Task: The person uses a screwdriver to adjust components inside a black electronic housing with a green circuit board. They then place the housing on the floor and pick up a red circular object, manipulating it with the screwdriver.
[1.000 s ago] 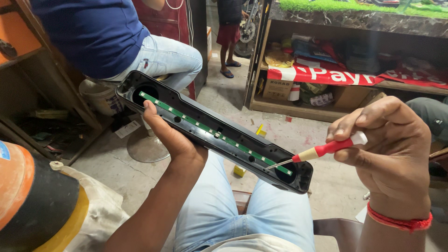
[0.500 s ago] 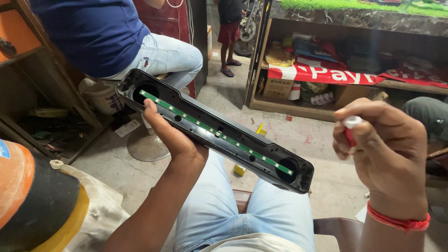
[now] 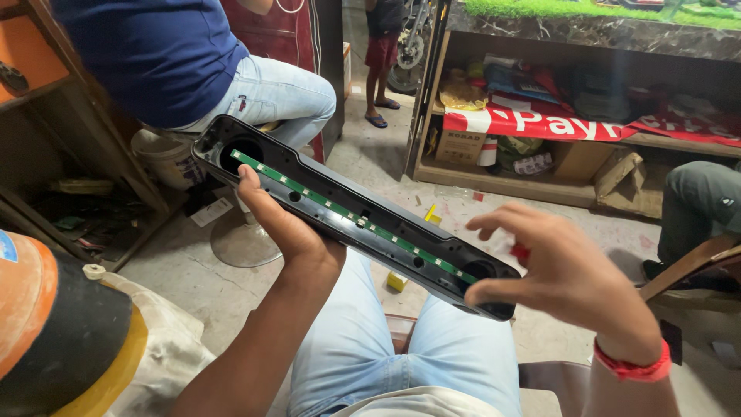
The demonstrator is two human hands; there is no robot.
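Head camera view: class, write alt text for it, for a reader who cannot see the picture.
A person's left hand holds up a long black plastic housing with a green circuit strip running along its inside. The right hand, wearing a red wristband, hovers at the housing's near end with fingers spread. Another person in a blue shirt sits behind.

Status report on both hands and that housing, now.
Left hand gripping long black housing from below. Right hand fingers spread at its near end, red tool barely visible behind. Green strip unobstructed.
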